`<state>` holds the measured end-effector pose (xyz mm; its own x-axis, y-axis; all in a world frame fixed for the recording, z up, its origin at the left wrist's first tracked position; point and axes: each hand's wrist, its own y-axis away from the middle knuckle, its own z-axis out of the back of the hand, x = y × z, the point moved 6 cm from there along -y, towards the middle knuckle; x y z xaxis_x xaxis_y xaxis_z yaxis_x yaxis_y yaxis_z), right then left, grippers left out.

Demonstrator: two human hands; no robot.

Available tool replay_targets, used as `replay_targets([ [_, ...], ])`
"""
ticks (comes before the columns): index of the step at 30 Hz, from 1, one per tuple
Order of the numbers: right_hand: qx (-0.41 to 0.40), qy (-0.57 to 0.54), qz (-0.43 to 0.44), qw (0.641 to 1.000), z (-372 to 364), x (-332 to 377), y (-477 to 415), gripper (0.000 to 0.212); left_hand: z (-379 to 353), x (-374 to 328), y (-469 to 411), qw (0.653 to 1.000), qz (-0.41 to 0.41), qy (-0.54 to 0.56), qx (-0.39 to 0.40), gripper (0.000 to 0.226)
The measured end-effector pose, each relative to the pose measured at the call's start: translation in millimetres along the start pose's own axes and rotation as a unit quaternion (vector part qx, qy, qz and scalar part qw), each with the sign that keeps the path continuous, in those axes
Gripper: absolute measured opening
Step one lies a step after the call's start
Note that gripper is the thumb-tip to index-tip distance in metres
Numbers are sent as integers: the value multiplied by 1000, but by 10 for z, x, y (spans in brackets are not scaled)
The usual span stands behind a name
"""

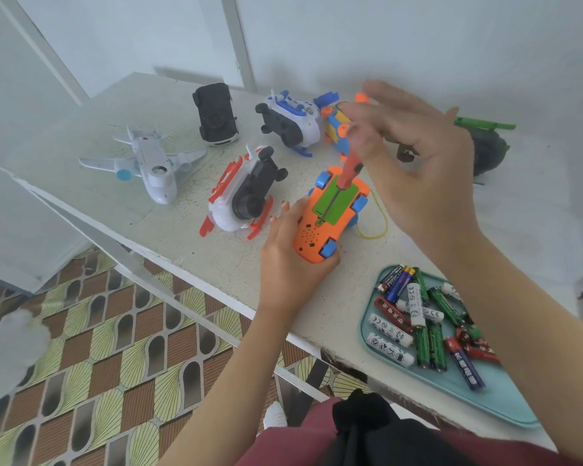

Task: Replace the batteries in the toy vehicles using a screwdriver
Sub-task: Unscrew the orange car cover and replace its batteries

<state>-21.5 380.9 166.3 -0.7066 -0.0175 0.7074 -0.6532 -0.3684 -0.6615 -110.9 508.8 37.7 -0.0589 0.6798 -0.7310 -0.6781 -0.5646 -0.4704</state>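
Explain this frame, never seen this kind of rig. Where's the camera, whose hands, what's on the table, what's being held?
There is no robot here. A person works with bare hands, and one wide-angle camera worn on their head looks forward and down, so both arms enter from the bottom of the picture.

The left hand grips an orange toy car turned belly-up. The right hand, blurred, pinches a red-handled screwdriver. Its shaft runs down across the car's green battery cover.

By the right arm sits a teal tray holding loose batteries.

More toys lie further back on the white table: a white plane, a black car, a red-and-white vehicle, a blue-and-white vehicle and a dark green helicopter.
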Motion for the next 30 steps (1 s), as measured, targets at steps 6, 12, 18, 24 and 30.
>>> replay_targets([
  [6, -24, 23, 28, 999, 7, 66, 0, 20, 19, -6, 4, 1000, 9, -1, -11, 73],
  [12, 31, 32, 11, 999, -44, 27, 23, 24, 32, 10, 3, 1000, 14, 13, -13, 72],
  [18, 61, 40, 61, 995, -56, 118, 29, 33, 4, -16, 22, 1000, -4, 2, -5, 72],
  [24, 131, -15, 23, 991, -29, 92, 172, 29, 27, -48, 27, 999, -30, -20, -28, 74],
  [30, 78, -12, 20, 997, -4, 93, 234, 35, 103, 13, -28, 997, -17, -21, -71, 72],
])
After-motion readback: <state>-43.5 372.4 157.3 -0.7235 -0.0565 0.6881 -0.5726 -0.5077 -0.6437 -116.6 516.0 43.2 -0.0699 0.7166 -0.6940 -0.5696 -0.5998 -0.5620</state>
